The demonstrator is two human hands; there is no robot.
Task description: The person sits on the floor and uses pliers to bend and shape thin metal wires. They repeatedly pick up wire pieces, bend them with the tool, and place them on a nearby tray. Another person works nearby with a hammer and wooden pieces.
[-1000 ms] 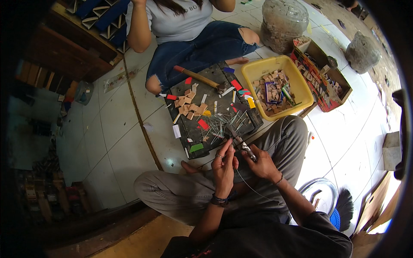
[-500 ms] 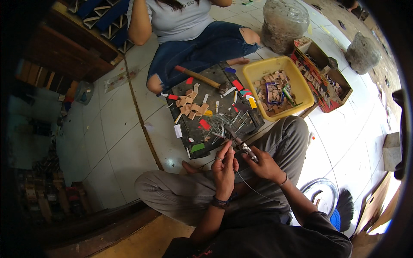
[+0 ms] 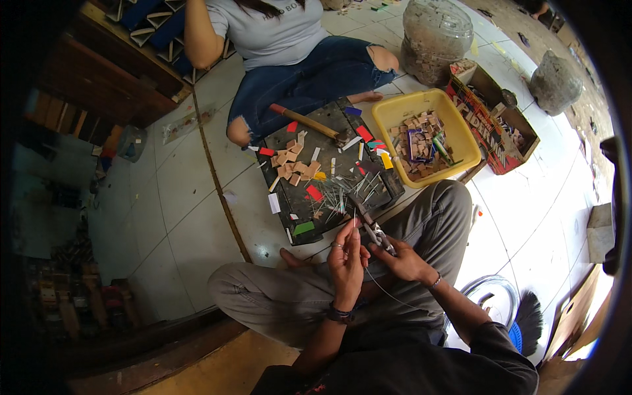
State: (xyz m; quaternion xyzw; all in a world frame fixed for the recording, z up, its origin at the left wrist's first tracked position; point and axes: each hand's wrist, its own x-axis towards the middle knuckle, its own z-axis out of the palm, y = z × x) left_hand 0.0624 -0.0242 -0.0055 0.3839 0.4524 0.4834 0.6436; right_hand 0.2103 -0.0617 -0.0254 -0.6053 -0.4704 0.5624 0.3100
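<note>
My left hand (image 3: 345,258) pinches a thin wire (image 3: 390,294), whose tip stands up past my fingertips and whose long tail curves down to the right over my lap. Close beside it, my right hand (image 3: 403,261) is closed round the handles of metal pliers (image 3: 377,236). The pliers' jaws are near the wire tip; whether they touch it I cannot tell. Just beyond both hands, short cut wires (image 3: 334,199) lie scattered on a low dark wooden board (image 3: 272,182). Small tan wood pieces (image 3: 293,162) are heaped farther left on it.
A hammer (image 3: 309,124) and coloured scraps lie on the board. Right of it stand a yellow basin (image 3: 473,156) of wood pieces and a cardboard box (image 3: 503,155). Another person (image 3: 289,85) sits cross-legged opposite. A round metal lid (image 3: 507,288) and black brush (image 3: 528,322) lie lower right.
The pliers' handles have spread apart, and their jaws have shifted slightly from the wire tip. More wire shows above my left fingertips. The other person's raised arm has shifted left.
</note>
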